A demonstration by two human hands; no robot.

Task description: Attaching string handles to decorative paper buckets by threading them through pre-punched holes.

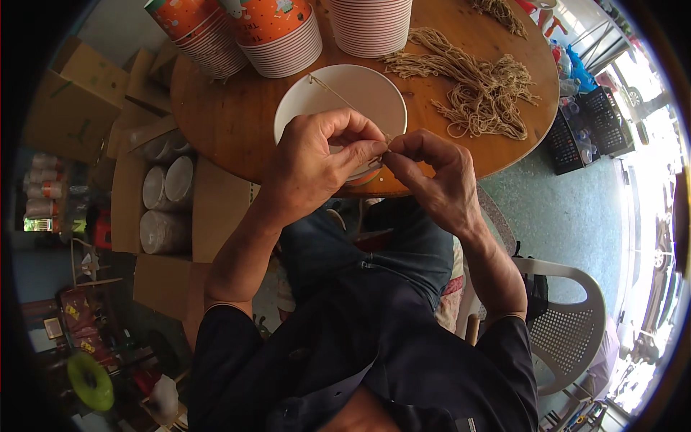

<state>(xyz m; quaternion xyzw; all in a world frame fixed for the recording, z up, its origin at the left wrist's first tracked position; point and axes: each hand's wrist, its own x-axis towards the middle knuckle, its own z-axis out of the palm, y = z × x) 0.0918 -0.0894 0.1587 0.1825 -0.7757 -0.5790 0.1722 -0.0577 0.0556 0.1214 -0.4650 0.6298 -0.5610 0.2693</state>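
- Two hands, head view. Left hand [313,162] closed to a pinch, thumb and forefinger on the near end of a thin cord [332,91]; right hand [440,171] pinched there too, fingertips close by.
- Cord crosses the mouth of a white-lined tub [381,93], near the edge of the wooden table [230,133], partly behind the hands.
- Progress, my reading: far end looks secured by the rim; near end seems not yet finished. Exact fastening hidden by fingers.
- Plenty left, apparently: loose cord bundle [493,93] right of tub; white stack [372,29] beyond.
- Writing: orange-printed stack [281,39] bears upside-down lettering and pale figures, left uncopied. Cardboard carton [72,115] at left has green marks, too faint to read.
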